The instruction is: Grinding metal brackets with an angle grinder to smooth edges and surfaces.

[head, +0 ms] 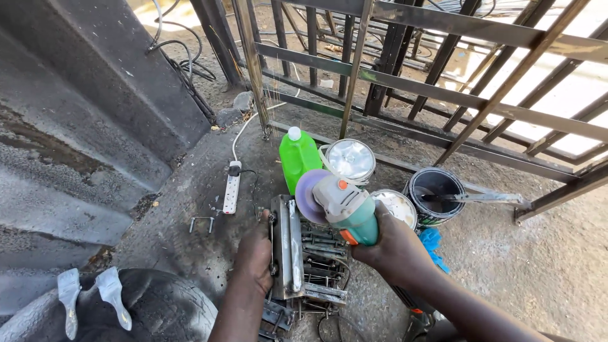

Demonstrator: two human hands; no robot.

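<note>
My right hand (394, 246) grips a green and grey angle grinder (345, 208) with a purple disc (308, 193), held just above a flat metal piece (287, 247). My left hand (254, 253) holds that metal piece by its left edge. The piece stands on a pile of small metal parts (323, 272). The grinder's disc is close to the piece's upper end; contact cannot be told.
A green plastic bottle (297, 158), two tins with silvery lids (350, 159) and an open paint can (434, 193) with a stick stand behind. A white power strip (232, 187) lies left. A tyre (152, 310) with two paintbrushes (88, 297) is near left. Metal gate frames (481, 101) lean at back.
</note>
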